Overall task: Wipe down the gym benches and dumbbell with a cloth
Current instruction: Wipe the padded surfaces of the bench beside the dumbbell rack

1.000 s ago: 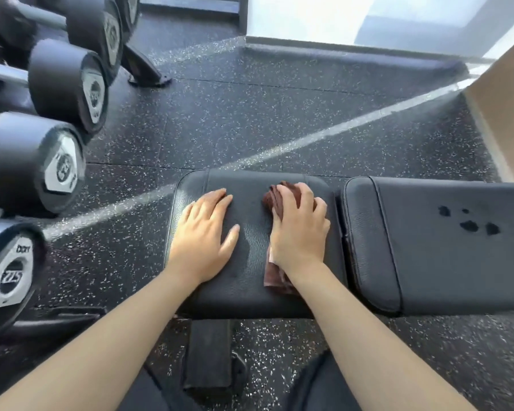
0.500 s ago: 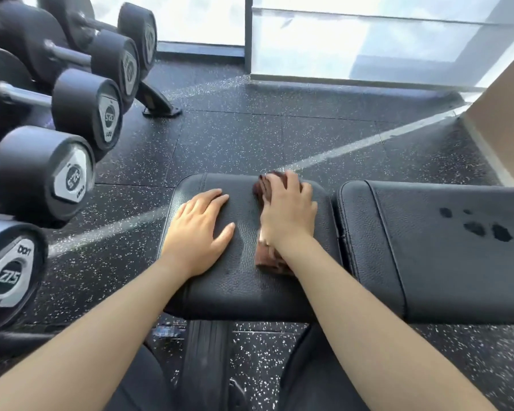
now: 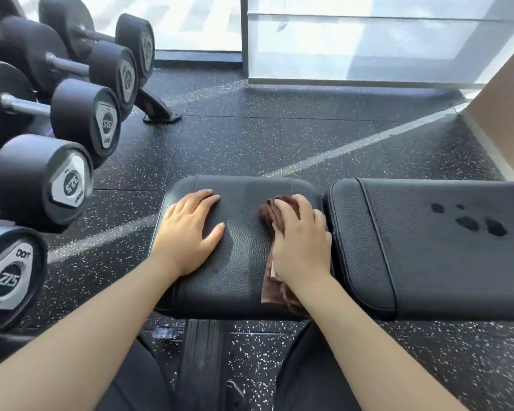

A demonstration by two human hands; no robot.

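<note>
A black padded bench seat (image 3: 244,256) lies in front of me, with the longer back pad (image 3: 433,262) to its right. My left hand (image 3: 190,235) rests flat on the seat's left part, fingers straight. My right hand (image 3: 301,244) presses a brown cloth (image 3: 275,289) onto the seat's right part, close to the gap between the pads; the cloth shows past the fingertips and below the wrist. Several dark wet spots (image 3: 481,225) sit on the back pad. Black dumbbells (image 3: 42,185) lie on a rack at the left.
Speckled black rubber floor (image 3: 279,134) surrounds the bench. The rack's foot (image 3: 158,111) stands on the floor at upper left. A glass wall (image 3: 353,40) runs along the back, and a beige wall (image 3: 505,108) rises at the right. The bench's support (image 3: 204,351) is between my legs.
My right hand has slid the cloth to the right on the seat, toward the gap. The left hand has stayed flat. The view has tilted up, showing more of the glass wall.
</note>
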